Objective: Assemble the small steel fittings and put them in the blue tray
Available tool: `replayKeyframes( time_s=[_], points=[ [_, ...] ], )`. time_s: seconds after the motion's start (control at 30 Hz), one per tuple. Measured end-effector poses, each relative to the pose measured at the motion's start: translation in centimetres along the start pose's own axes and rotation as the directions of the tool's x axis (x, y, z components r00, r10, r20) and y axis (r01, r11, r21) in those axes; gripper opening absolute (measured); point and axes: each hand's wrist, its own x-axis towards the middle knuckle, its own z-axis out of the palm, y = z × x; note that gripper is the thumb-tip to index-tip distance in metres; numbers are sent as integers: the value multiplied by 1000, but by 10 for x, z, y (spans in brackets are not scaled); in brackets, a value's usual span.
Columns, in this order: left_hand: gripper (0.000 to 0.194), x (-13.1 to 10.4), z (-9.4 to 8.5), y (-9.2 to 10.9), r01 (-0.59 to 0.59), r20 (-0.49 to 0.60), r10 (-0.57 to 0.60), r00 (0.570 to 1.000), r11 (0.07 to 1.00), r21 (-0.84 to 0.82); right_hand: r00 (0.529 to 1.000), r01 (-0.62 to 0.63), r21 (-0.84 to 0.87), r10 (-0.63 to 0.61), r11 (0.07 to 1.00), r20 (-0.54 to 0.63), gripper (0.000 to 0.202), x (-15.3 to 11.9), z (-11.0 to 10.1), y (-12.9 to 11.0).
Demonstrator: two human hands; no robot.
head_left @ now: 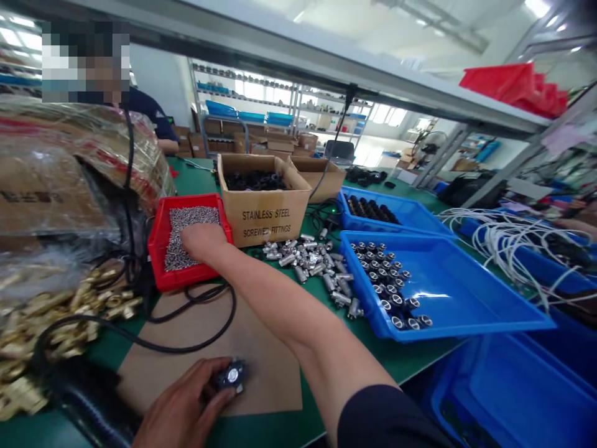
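My left hand [186,401] is closed on a small black part [232,375] with a round silver face, pinched between thumb and fingers above a brown cardboard sheet [270,398]. My right hand [203,241] reaches across into a red bin [190,278] full of small silver screws [175,252]. Its fingers curl down among the screws, and their tips are hidden, so what they pinch does not show. Beside my right forearm lies a loose heap of silver metal fittings [317,261]. A blue tray [466,298] holds rows of black parts [383,286] with silver round tops.
Brass fittings [74,311] pile up at left near a black power tool [88,398] with its cable [186,348]. Cardboard box [265,218] with black parts stands behind the bin. Another blue tray [415,214] and white cables [499,242] lie right. A person [144,112] sits opposite.
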Motion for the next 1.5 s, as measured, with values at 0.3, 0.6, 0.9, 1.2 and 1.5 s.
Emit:
replayKeyframes(
  time_s=[0.3, 0.6, 0.9, 1.2, 1.5],
  points=[
    [37, 2, -1, 3, 5, 6, -5, 1000, 1000, -6, 987, 136, -239, -154, 961, -55, 29, -25, -9, -3],
    [30, -7, -5, 14, -14, -73, 11, 997, 999, -31, 980, 196, 98, -193, 976, -43, 23, -144, -19, 10],
    [18, -11, -7, 14, -79, -166, 75, 983, 997, -18, 977, -39, 496, -70, 867, 201, 6, -207, 6, 34],
    [10, -13, -8, 13, -43, -156, 37, 987, 999, -34, 921, -296, 641, 33, 708, 389, 14, -217, 28, 40],
    [9, -12, -7, 12, -34, -160, 27, 987, 999, -39, 863, -466, 662, 135, 588, 487, 17, -211, 32, 34]
  ],
)
